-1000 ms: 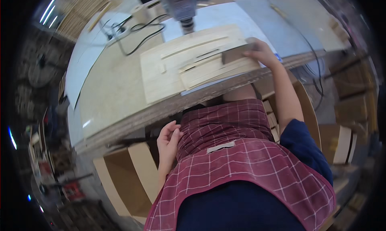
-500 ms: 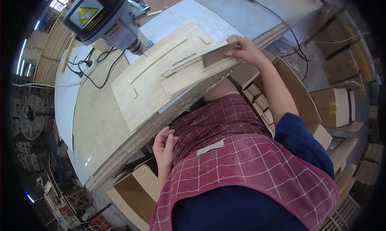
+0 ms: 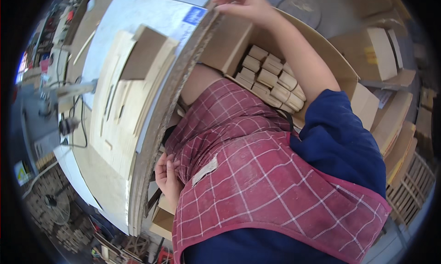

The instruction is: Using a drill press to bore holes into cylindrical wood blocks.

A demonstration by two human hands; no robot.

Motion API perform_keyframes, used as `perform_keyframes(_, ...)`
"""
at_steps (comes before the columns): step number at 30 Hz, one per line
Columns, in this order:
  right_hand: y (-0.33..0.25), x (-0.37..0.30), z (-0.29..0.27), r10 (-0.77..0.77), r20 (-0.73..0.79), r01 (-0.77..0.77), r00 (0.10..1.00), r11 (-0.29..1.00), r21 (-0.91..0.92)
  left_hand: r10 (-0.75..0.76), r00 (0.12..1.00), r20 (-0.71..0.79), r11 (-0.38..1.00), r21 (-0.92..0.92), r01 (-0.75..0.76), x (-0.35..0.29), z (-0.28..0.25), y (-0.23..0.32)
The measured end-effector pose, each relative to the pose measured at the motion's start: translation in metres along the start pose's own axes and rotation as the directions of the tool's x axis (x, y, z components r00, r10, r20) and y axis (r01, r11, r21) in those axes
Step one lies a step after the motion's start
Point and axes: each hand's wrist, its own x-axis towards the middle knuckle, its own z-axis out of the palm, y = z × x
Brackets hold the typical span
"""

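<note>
My right hand [image 3: 242,5] is at the top, over the table's edge by the cardboard box [image 3: 317,39]. Its thumb and fingers are apart, with nothing visible between them. Low beside the apron [image 3: 239,181], my left hand [image 3: 168,176] hangs loosely curled below the table edge, holding nothing that I can see. A pale wooden board with strips fixed on it [image 3: 102,128] lies on the table. Standing against the strips is a brown, flat rectangular piece [image 3: 143,56], apart from both hands.
Several pale wooden blocks [image 3: 268,78] are stacked inside the cardboard box on my right. At the left is a drill press [image 3: 41,121], with black cables behind it. The thick table edge [image 3: 158,107] runs between me and the board. More cartons [image 3: 372,52] stand farther right.
The view has turned to the right, so the table and drill press appear farther left. My right hand has let go of the brown piece and moved off to the table edge. The left hand stays low.
</note>
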Motion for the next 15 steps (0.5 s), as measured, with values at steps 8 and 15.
perform_keyframes(8,0.14,-0.209,-0.111,0.619,-0.417,-0.745,0.665,0.512,-0.428,-0.149,0.989,0.004,0.965,0.218,0.145,0.008,0.006,0.008)
perform_keyframes(15,0.254,-0.328,-0.046,0.904,-0.196,-0.821,0.38,0.232,-0.522,-0.242,0.948,-0.209,0.958,0.103,0.267,0.032,0.003,0.028)
